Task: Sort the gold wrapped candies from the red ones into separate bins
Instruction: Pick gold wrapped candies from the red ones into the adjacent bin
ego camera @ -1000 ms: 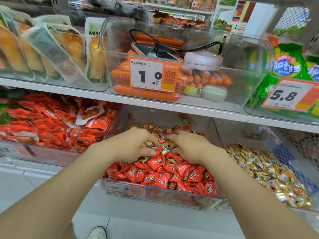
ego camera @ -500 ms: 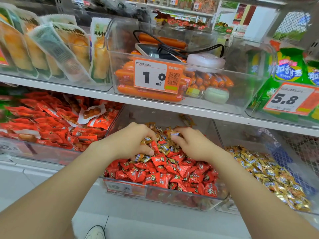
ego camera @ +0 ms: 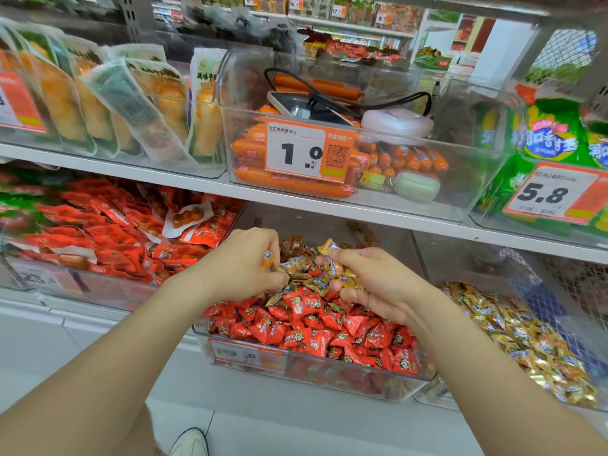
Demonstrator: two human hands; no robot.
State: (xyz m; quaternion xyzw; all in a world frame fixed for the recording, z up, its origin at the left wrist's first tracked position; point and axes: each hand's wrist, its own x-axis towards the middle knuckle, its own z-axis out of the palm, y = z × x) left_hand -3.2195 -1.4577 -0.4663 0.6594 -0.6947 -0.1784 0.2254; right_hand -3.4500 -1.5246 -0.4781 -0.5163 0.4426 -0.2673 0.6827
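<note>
Your left hand (ego camera: 245, 268) and right hand (ego camera: 371, 284) each grip gold candies (ego camera: 304, 264) above the red candies (ego camera: 316, 327) in the clear bin (ego camera: 329, 376).

The left hand (ego camera: 243, 264) and the right hand (ego camera: 371, 281) have come up a little from the pile in the middle bin (ego camera: 345, 380). One second ago they lay close together, fingers down in the gold candies (ego camera: 304, 263); now they are apart, each gripping a bunch of them, and the right palm is turned more to the side
</note>
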